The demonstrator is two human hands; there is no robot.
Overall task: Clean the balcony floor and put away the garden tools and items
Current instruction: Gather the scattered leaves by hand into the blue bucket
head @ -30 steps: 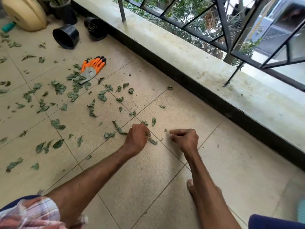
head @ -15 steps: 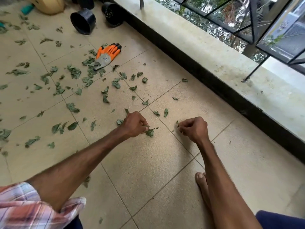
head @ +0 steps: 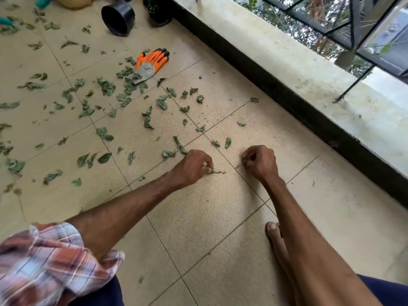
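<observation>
A view looking down at a person crouched on a beige tiled balcony floor, both bare forearms stretched forward. The left hand is near the middle of the floor with its fingers curled, pinching one end of a twisted green leaf that lies on the tile. The right hand is just beside it, apart from it, curled into a fist with the thumb against the forefinger. It is not possible to tell whether it holds anything.

Dry green leaves lie scattered across the floor beyond the hands and towards its left edge. Among them, further off, an orange and grey gardening glove lies flat. Near the floor's far edge, a black plastic pot lies on its side, and a second black pot is just beside it.

A pale concrete ledge with a dark base runs along the floor's right edge, with a black metal railing above it. A rolled plaid sleeve covers the left upper arm, and a bare foot rests on the floor by the right forearm.
</observation>
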